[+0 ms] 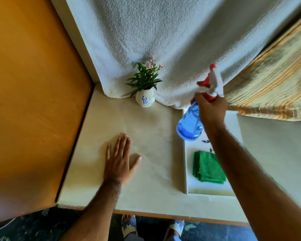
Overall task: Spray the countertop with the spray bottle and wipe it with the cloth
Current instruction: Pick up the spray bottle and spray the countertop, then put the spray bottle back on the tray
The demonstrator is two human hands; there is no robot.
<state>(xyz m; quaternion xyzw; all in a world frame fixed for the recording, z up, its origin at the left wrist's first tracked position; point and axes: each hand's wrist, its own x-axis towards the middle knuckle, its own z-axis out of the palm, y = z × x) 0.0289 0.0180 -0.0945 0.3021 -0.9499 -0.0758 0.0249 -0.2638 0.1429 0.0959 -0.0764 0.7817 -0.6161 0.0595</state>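
Note:
My right hand (209, 108) grips the neck of a blue spray bottle (189, 124) with a red-and-white trigger head, held in the air and tilted above the far end of a white tray (186, 171). A folded green cloth (208, 166) lies in that tray, partly under my right forearm. My left hand (119, 162) rests flat, fingers spread, on the cream countertop (151, 129), left of the tray and holding nothing.
A small white vase with a green plant (145, 98) stands at the back of the countertop against a hanging white towel (163, 40). An orange wooden panel (33, 101) borders the left. A striped cloth (276, 84) hangs at right. The counter's front edge is near my feet.

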